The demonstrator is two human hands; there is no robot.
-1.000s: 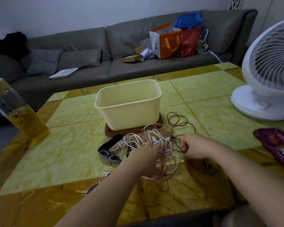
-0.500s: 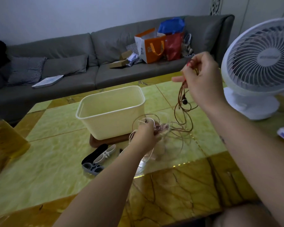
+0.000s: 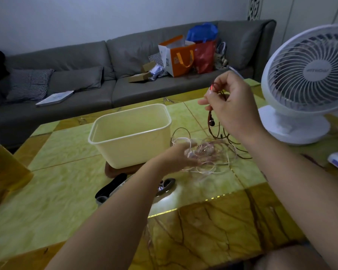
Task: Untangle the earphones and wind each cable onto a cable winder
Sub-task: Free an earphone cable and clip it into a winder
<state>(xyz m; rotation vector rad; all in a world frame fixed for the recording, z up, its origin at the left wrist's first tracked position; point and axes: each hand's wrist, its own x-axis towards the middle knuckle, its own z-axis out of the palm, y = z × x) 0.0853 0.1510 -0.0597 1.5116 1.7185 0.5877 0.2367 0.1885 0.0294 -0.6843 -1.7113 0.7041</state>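
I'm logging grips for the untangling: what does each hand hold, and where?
Right hand pinches the brown earphone cable above its dangling earbud; left hand grips the pale cable tangle at its edge.

right hand pinches brown earphone cable aloft | left hand touches pale tangle

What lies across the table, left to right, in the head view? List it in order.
yellow bottle → cream tub → left hand → right hand, pinching the brown earphone cable → white fan
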